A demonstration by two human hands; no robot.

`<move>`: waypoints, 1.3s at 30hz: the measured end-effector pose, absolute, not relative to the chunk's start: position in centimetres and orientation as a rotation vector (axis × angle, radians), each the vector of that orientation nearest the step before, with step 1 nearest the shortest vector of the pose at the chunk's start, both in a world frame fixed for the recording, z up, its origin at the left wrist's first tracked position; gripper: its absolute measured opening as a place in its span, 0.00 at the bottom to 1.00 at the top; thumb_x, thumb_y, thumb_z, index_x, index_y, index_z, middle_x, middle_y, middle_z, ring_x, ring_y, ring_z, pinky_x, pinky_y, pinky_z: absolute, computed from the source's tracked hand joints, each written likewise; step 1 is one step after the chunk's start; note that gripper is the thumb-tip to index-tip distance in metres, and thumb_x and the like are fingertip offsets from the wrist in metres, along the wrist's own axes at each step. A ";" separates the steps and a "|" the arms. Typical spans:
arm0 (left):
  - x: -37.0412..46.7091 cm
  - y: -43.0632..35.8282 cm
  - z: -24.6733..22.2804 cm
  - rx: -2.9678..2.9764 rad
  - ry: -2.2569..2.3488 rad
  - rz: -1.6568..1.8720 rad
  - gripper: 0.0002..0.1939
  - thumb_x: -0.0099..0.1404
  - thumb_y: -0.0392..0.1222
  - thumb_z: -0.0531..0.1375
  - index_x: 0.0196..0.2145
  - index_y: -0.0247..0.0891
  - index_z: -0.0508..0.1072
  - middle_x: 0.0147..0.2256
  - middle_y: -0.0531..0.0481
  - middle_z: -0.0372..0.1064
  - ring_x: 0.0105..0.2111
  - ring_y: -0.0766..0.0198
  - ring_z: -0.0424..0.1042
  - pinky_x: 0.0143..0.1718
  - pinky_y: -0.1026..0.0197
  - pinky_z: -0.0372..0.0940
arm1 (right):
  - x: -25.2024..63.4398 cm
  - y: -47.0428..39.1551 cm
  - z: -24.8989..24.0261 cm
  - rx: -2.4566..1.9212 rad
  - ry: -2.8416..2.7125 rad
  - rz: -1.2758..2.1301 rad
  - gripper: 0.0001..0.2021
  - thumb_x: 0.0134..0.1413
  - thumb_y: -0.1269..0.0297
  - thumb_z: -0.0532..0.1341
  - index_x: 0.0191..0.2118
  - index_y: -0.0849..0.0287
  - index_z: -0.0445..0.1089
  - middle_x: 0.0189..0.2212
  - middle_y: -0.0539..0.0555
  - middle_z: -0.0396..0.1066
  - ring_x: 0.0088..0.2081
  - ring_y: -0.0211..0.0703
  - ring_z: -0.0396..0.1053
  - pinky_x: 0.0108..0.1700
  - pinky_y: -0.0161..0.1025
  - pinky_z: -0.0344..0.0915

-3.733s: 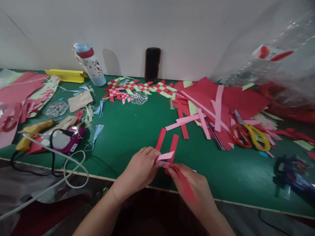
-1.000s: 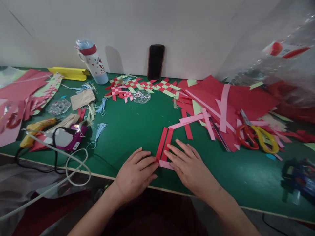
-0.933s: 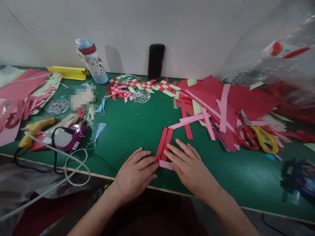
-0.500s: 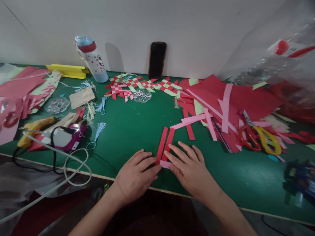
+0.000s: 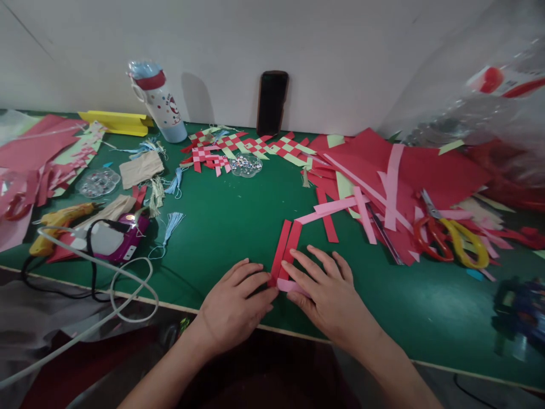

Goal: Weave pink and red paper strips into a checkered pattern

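Observation:
Two red paper strips point(image 5: 281, 245) lie side by side, slanting away from me, with a short pink paper strip point(image 5: 289, 286) across their near ends. My left hand point(image 5: 238, 298) is at the lower left of these strips, its fingers drawn together and its thumb and forefinger pinching the near end of the left red strip. Over the right red strip rests my right hand point(image 5: 326, 281), fingers spread and lying flat. Its thumb is by the pink strip, whose right end it covers. Where the strips meet is partly hidden under my fingertips.
Red and pink paper scraps point(image 5: 370, 165) and scissors point(image 5: 457, 233) lie to the right. Woven paper pieces point(image 5: 255, 146), a dish of small beads point(image 5: 246, 165) and a phone point(image 5: 272, 102) stand behind. To the left are a bottle point(image 5: 159, 102), tassels point(image 5: 172, 224), a yellow glue gun point(image 5: 63, 221) and cables point(image 5: 145, 284).
My right thumb has slid slightly to the right, baring more of the pink strip. The right red strip now lies a little closer to the left one. My left hand is still.

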State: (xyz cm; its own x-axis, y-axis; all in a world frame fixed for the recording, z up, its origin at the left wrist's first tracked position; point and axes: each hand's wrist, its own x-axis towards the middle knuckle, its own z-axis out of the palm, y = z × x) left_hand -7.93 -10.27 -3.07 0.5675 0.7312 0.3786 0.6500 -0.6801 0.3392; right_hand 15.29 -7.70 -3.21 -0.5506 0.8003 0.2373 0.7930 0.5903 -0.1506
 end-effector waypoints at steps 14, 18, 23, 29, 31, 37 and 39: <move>-8.0 -10.5 -3.0 2.666 1.123 0.588 0.15 0.68 0.51 0.58 0.51 0.47 0.72 0.54 0.49 0.67 0.59 0.54 0.61 0.62 0.44 0.57 | 16.7 -9.3 -2.3 -1.219 -2.435 0.078 0.11 0.63 0.63 0.57 0.46 0.52 0.74 0.47 0.54 0.75 0.53 0.51 0.65 0.57 0.54 0.56; -7.8 -10.4 -2.8 2.673 1.141 0.506 0.20 0.68 0.56 0.55 0.54 0.47 0.70 0.57 0.49 0.65 0.61 0.52 0.59 0.62 0.42 0.55 | 16.5 -9.5 -2.4 -1.249 -2.366 0.132 0.11 0.63 0.63 0.56 0.43 0.50 0.76 0.47 0.53 0.76 0.53 0.50 0.65 0.57 0.54 0.56; -7.7 -10.5 -2.9 2.678 1.146 0.490 0.21 0.69 0.56 0.54 0.54 0.46 0.69 0.57 0.47 0.65 0.61 0.52 0.59 0.62 0.42 0.55 | 16.6 -9.4 -2.5 -1.247 -2.357 0.162 0.11 0.63 0.63 0.57 0.43 0.50 0.76 0.47 0.53 0.75 0.52 0.49 0.66 0.58 0.54 0.56; -7.7 -10.5 -2.7 2.670 1.156 0.486 0.21 0.69 0.56 0.55 0.54 0.45 0.69 0.56 0.46 0.64 0.61 0.52 0.58 0.63 0.42 0.54 | 16.6 -9.4 -2.5 -1.255 -2.378 0.157 0.11 0.63 0.64 0.56 0.44 0.49 0.76 0.48 0.53 0.75 0.52 0.49 0.66 0.58 0.54 0.56; -7.7 -10.4 -2.6 2.677 1.153 0.499 0.20 0.69 0.55 0.56 0.55 0.47 0.69 0.57 0.45 0.63 0.61 0.52 0.58 0.63 0.42 0.54 | 16.6 -9.3 -2.5 -1.248 -2.388 0.135 0.11 0.62 0.65 0.57 0.43 0.49 0.76 0.47 0.53 0.75 0.52 0.48 0.66 0.57 0.53 0.56; -7.5 -10.4 -2.5 2.700 1.162 0.472 0.25 0.67 0.58 0.56 0.58 0.48 0.66 0.58 0.45 0.62 0.61 0.51 0.57 0.63 0.42 0.53 | 16.9 -9.2 -2.8 -1.235 -2.404 0.113 0.12 0.62 0.65 0.57 0.45 0.47 0.76 0.48 0.51 0.75 0.52 0.48 0.66 0.57 0.53 0.56; -7.5 -10.4 -2.6 2.700 1.167 0.457 0.25 0.67 0.58 0.55 0.58 0.47 0.66 0.58 0.44 0.63 0.61 0.51 0.57 0.63 0.42 0.53 | 16.8 -9.2 -2.8 -1.234 -2.385 0.123 0.11 0.62 0.65 0.57 0.44 0.48 0.76 0.48 0.51 0.75 0.52 0.48 0.66 0.57 0.53 0.56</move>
